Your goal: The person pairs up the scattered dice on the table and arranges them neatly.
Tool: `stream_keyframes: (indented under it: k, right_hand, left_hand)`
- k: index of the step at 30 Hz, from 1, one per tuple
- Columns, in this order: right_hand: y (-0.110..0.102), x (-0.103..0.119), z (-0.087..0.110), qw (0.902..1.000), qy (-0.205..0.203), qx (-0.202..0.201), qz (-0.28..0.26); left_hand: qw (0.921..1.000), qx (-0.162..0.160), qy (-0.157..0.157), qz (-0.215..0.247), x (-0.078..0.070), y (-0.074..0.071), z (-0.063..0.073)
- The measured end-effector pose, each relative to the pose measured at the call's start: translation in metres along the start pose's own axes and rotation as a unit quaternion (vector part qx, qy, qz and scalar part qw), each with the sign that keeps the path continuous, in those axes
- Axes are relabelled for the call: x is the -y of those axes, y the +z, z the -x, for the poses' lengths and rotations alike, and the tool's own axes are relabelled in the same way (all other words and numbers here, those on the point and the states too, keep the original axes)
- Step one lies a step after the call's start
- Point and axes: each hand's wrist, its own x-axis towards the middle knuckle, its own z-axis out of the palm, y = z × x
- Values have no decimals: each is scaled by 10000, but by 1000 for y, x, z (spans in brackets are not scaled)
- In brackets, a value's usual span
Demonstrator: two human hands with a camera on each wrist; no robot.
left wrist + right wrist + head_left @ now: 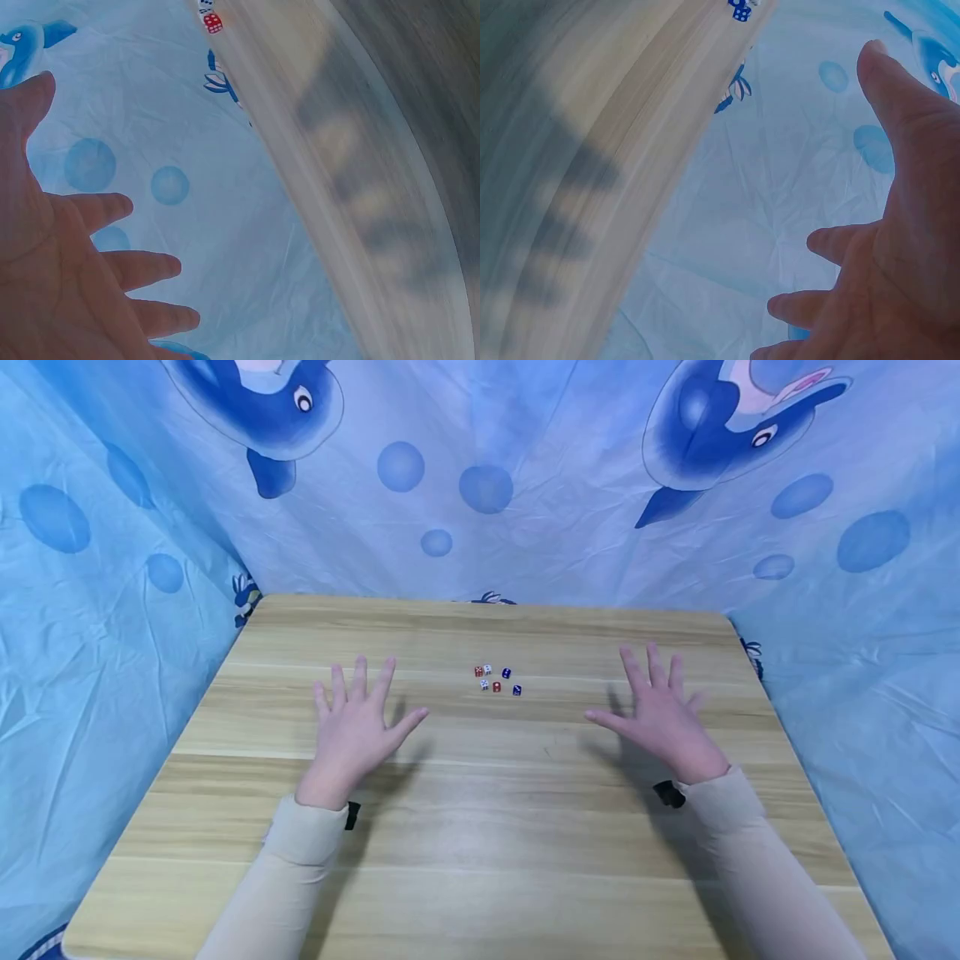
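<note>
Several small dice lie in a loose cluster toward the back middle of the table, in red, white and blue. A red die [497,687] is at the front of the group, with a white die [484,685] to its left and a blue die [517,690] to its right. My left hand [352,731] hovers over the table left of the dice, palm down, fingers spread and holding nothing. On the other side my right hand [663,722] hovers likewise, its thumb pointing toward the dice. Both wrist views catch dice at the top edge, such as a red die [214,23] and a blue die [741,13].
The wooden table [480,827] has a light grain and a far edge close behind the dice. Blue cloth [555,552] printed with dolphins and bubbles hangs behind and along both sides. A black strap piece [669,793] shows at the right wrist.
</note>
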Motion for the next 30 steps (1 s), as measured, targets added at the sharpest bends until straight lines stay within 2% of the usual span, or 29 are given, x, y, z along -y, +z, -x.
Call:
stream_keyframes:
  k: [9, 18, 23, 30]
  right_hand:
    - [10, 5, -8, 9980, -238, 11, -583]
    - [19, 19, -21, 9938, -489, 81, -993]
    - [26, 28, -26, 9906, -581, 77, -1236]
    - [35, 37, -32, 9867, -697, 5, -1472]
  left_hand:
    - [9977, 228, 280, 570, -8, 3, -5]
    - [9886, 265, 728, 1288, -17, 9, -18]
    - [9822, 348, 724, 1699, -22, 13, -25]
    - [9778, 509, 563, 1954, -34, 23, -37]
